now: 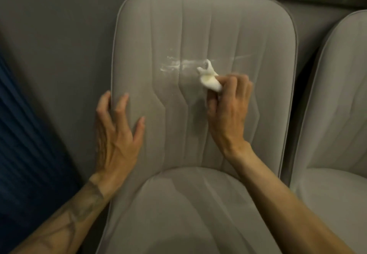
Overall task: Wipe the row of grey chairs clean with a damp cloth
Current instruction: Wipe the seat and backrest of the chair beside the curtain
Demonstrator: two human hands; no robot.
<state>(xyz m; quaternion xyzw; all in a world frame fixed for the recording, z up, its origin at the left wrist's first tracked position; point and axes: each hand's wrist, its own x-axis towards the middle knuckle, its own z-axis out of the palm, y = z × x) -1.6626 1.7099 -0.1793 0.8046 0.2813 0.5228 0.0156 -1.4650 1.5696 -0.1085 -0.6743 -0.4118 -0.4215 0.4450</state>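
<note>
Hanging at nine o'clock, a dark blue pleated fabric [23,134] fills the left edge. Beside it, the left hand [117,134] rests wide on the left border of the grey padded chair with stitched ribs [198,25], its fingers spread and holding nothing. A smeared white streak [178,65] crosses the middle of the backrest. At the streak's three o'clock end, a small crumpled white cloth [208,77] touches the upholstery, pinched in the curled fingers of the right hand [228,104]. At three o'clock a second matching grey chair [341,95] stands just beside, a narrow dark gap between them.
</note>
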